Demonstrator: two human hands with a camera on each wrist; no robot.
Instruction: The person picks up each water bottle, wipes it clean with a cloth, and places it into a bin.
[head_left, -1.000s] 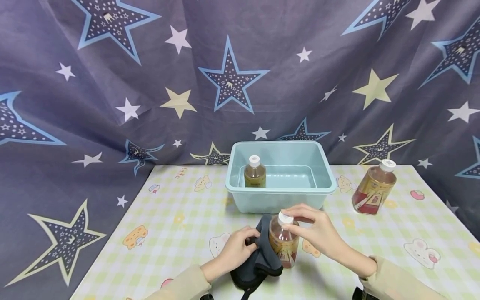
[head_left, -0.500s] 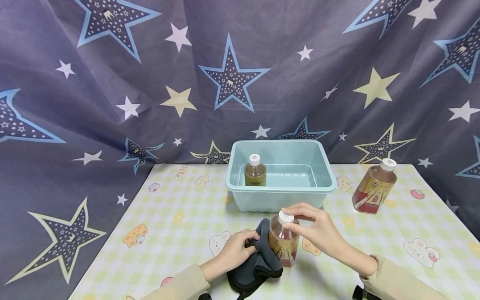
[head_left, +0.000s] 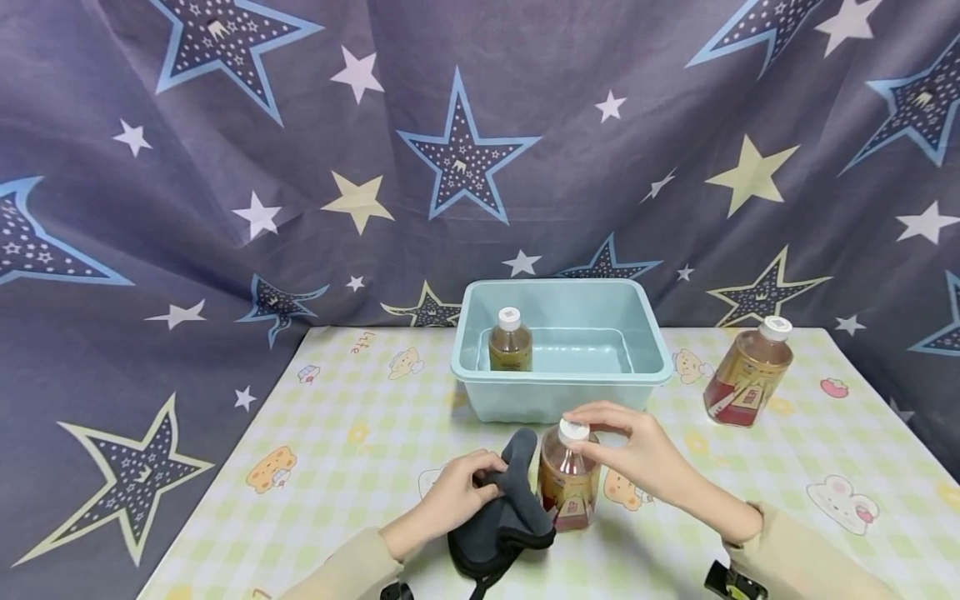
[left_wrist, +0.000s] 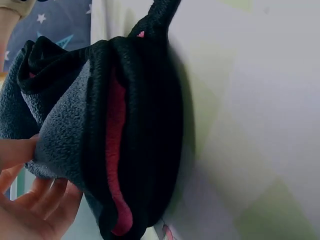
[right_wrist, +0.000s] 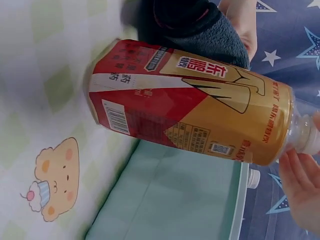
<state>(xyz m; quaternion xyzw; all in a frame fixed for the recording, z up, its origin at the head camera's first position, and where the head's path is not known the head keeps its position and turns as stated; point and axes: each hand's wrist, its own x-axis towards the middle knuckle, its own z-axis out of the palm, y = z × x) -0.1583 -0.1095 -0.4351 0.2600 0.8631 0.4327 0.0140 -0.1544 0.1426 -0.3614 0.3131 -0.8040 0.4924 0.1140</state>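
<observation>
Right hand (head_left: 643, 457) pinches the cap (head_left: 574, 430) of a bottle (head_left: 567, 483), its label (right_wrist: 200, 67) reading 东鹏; left hand (head_left: 456, 493), fingers curled, pinches dark cloth (head_left: 491, 531); a tub (head_left: 562, 402) holds a second bottle (head_left: 511, 348).

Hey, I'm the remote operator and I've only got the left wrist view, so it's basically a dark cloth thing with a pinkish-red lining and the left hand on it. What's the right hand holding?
Observer: The right hand holds a bottle by its white cap.
Operator: Okay, and which side of the dark cloth thing is that bottle on?
Observer: In the head view, it's just to the right.
Operator: Got it. Are there any other bottles around?
Observer: Two more: one bottle inside the blue bin, at its left side, and a third bottle outside, to the bin's right.
</observation>
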